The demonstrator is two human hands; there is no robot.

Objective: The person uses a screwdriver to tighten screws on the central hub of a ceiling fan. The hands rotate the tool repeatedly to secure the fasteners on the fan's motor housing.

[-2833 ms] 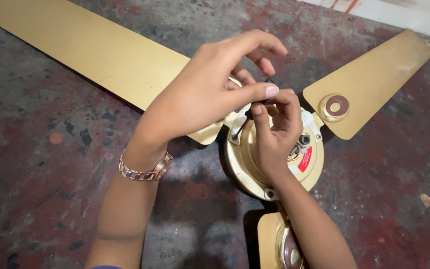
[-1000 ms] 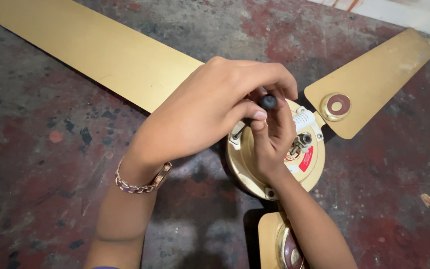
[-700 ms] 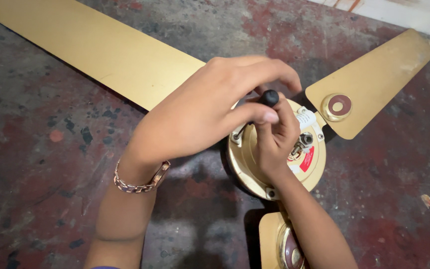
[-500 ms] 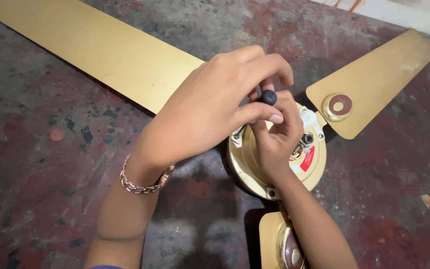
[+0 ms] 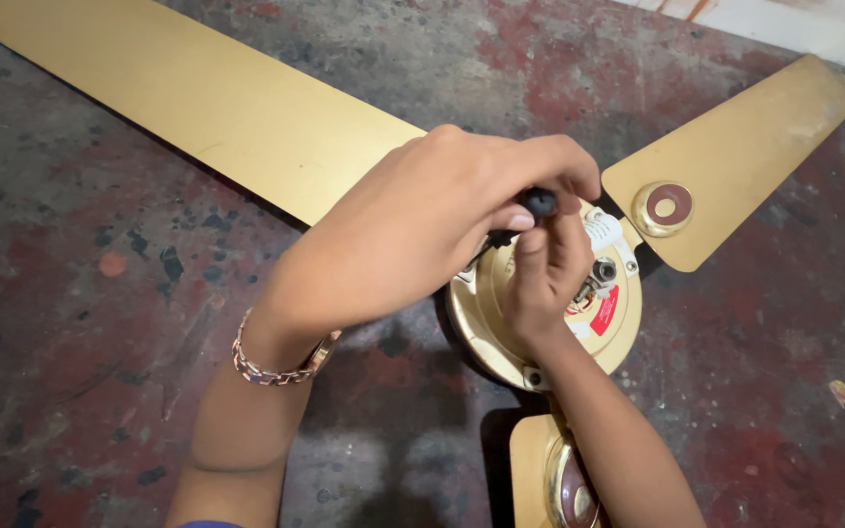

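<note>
Hands meeting over the hub of a gold ceiling fan (image 5: 579,323) lying flat on a stained, red-and-grey concrete floor (image 5: 100,323).

Left hand (image 5: 422,235) arching in from the lower left, fingers curled down and closed, thumb and forefinger pinching the black round-ended handle of a small tool (image 5: 540,202) at the top. Tool shaft hidden behind the fingers; tip not visible, so contact point with the hub not determinable. Wearing a metal link bracelet (image 5: 276,362) on that wrist.

Right hand (image 5: 545,279) coming up from the bottom edge, resting on the round gold motor housing, fingers half curled and reaching upward to just below the black handle, touching or nearly touching the left thumb. Whether gripping the tool shaft or only steadying it: cannot tell, view blocked by the left hand.

Showing beside the right fingers: a white label and a red label (image 5: 605,311) on the housing, plus a small metal fitting (image 5: 602,271).

Long blade (image 5: 198,98) extending to the upper left, passing under the left hand. Second blade (image 5: 735,156) pointing to the upper right, carrying a round gold and maroon cap (image 5: 664,207) near its inner end. Third blade (image 5: 545,469) running off the bottom edge, beside the right forearm.
</note>
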